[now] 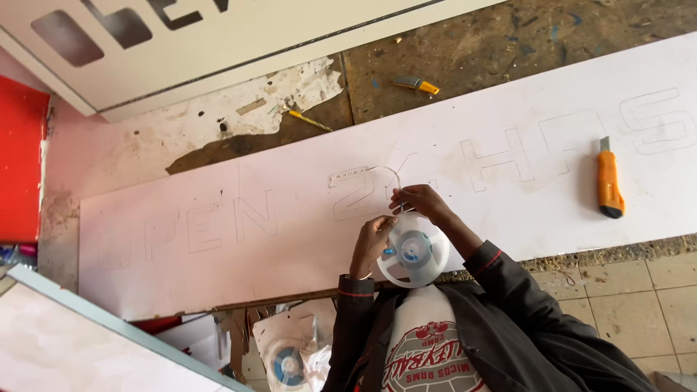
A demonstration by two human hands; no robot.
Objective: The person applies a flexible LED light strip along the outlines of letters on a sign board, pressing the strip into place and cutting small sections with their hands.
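Both hands grip one white reel [412,250] above the lettered board [218,218]. Left hand [372,243] clasps its rim; right hand [421,201] pinches the strip [363,173] running away leftward.

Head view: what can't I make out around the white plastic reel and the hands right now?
- Left hand: its fingertips are hidden behind the white plastic reel.
- Right hand: its grip on the thin clear strip is too small to read.
- Strip's far end: too faint against the white sign board.
- Second reel in a clear bag: partly cut off by the bottom edge.
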